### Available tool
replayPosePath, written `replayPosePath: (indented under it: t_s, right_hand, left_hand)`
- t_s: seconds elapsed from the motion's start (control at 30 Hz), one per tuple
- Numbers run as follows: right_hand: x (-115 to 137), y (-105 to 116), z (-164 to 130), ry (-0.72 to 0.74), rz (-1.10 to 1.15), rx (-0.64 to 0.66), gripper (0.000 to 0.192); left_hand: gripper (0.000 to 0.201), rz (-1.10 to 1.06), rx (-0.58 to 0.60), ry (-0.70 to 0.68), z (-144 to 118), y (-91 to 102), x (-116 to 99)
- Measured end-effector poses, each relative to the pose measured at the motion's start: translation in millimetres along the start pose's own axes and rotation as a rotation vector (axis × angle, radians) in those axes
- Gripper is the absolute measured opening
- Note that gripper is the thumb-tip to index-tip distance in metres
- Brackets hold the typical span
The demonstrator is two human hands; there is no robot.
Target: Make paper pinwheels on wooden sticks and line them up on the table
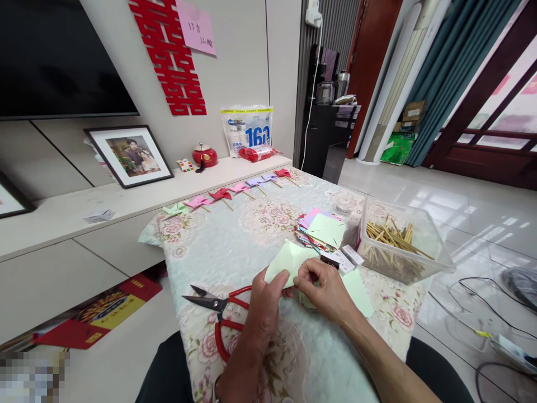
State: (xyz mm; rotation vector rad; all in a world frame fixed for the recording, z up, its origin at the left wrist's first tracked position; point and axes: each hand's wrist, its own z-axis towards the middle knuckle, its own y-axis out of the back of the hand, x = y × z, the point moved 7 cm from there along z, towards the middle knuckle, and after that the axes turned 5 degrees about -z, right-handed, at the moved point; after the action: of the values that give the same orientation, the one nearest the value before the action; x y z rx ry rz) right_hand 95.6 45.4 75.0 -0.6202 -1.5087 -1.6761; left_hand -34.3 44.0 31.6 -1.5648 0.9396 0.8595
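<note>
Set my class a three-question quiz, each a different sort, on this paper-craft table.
1. True or false: both hands hold the pale green paper.
2. The clear plastic box holds: A) wooden sticks B) buttons C) beads.
3. What lies beside the left hand, blades open?

Key: 1 true (right hand too); 2 A, the wooden sticks; 3 the red-handled scissors.

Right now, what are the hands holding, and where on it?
Both hands hold one pale green folded paper sheet: left hand pinches its lower left edge, right hand its lower right edge.
</note>
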Motion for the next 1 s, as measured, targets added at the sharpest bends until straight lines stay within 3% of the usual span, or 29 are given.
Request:
replayPosePath:
  t_s: [0.2, 0.47, 0.63, 0.73, 0.87, 0.93, 1.0]
  right_hand:
    - [-5, -1, 0, -0.045, -0.005, 0.014, 0.015]
    - [-4, 1, 0, -0.034, -0.007, -0.015, 0.018]
    - [-2, 1, 0, 0.009, 0.007, -0.012, 0.018]
    - [2, 12, -1, 0.054, 0.063, -0.072, 0.017]
    - [3, 41, -1, 0.146, 0.136, -0.288, 0.017]
    - [0, 44, 2, 0.157, 0.201, -0.274, 0.032]
    - [-7, 35, 7, 0.115, 0.351, -0.159, 0.046]
  left_hand:
    - [0.020, 0.133, 0.007, -0.024, 0, 1.5, -2]
    - [0.013, 0.222, -0.093, -0.070, -8, -1.6, -19]
    - [0.015, 0.221, -0.127, -0.062, -7, 3.5, -14]
    - [0.019, 0.146, -0.090, -0.026, -4, 6.5, -8]
    - [0.020, 0.041, -0.001, 0.074, -4, 8.5, -5]
    - [0.021, 0.013, 0.057, 0.131, -7, 8.9, -6]
    - [0.022, 0.020, 0.112, 0.169, -10, 9.2, -10]
